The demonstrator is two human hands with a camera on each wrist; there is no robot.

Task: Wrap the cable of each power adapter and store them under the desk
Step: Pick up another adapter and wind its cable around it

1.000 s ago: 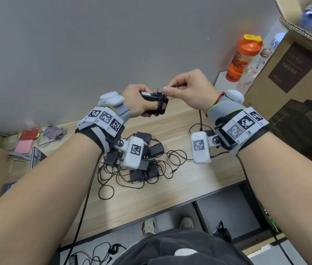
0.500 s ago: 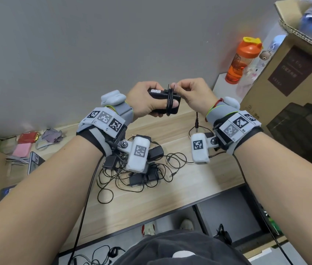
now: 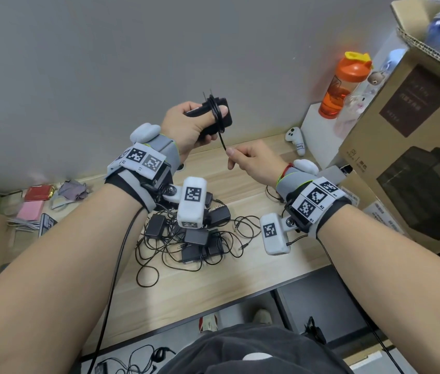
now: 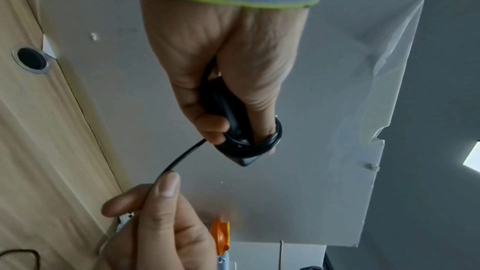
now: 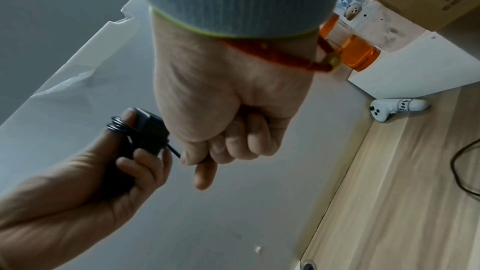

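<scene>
Left grip (image 3: 186,125) clamps adapter (image 3: 214,117), thumb pinning coils | right grip (image 3: 251,161) pinches cable tail (image 3: 222,141) taut below, so we judge: for tucking

At your far right stands an orange translucent shaker bottle with a yellow cap (image 3: 341,85) on a white block (image 3: 318,130). Beside its base lies a white game controller (image 3: 295,140). A large brown cardboard box (image 3: 415,147) fills your right side. To your far left you have a pink packet (image 3: 30,210), a red foil packet (image 3: 39,192) and a crumpled grey cloth (image 3: 71,190).
</scene>
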